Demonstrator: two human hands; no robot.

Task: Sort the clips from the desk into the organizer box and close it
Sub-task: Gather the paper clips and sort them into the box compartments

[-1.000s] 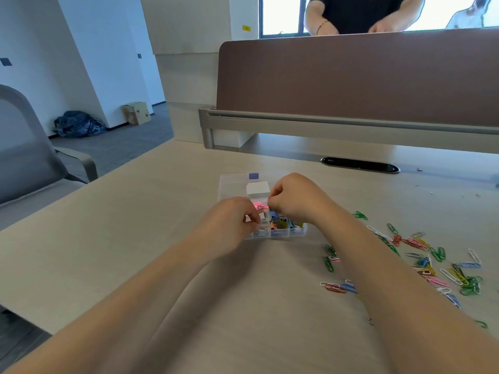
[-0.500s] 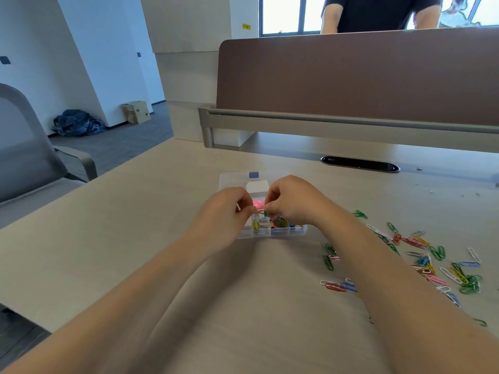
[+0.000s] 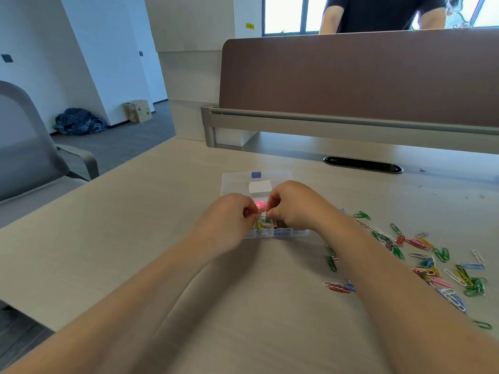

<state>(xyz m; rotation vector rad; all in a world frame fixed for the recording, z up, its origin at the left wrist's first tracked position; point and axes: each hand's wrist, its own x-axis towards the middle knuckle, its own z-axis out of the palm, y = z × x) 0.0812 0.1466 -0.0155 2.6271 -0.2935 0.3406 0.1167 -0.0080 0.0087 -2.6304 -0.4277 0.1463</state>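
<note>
looking down on a pale wood-look desk point(image 3: 129, 255) in an office. brown partition point(image 3: 351, 76) on a grey rail across the far edge, black cable slot point(image 3: 361, 164) in the desktop just before it. grey chair point(image 3: 24, 147) off the left side. white walls, grey floor, with a cardboard carton point(image 3: 137, 110) and a dark bag point(image 3: 78, 121) against the wall. a person in a black shirt point(image 3: 383, 12) stands behind the partition, windows behind.

organizer box point(image 3: 272, 232) sits mid-desk, clear plastic, open. its front wall faces the wearer and its long side runs left-right. the lid point(image 3: 235, 182) lies folded back toward the partition, blue label point(image 3: 256, 174) at its far edge. front compartments hold mixed coloured clips; which colour sits in which cell is too small to tell.

left hand point(image 3: 229, 220) and right hand point(image 3: 294, 206) meet over the box, fingers curled on both, thumb and fingertips together on a pink clip point(image 3: 260, 205) held between them just above the tray. the clip is blurred, so can't tell which way it points.

loose clips point(image 3: 432, 260) are scattered on the desk to the right of the box, a few near the right forearm, the rest well apart from it.
</note>
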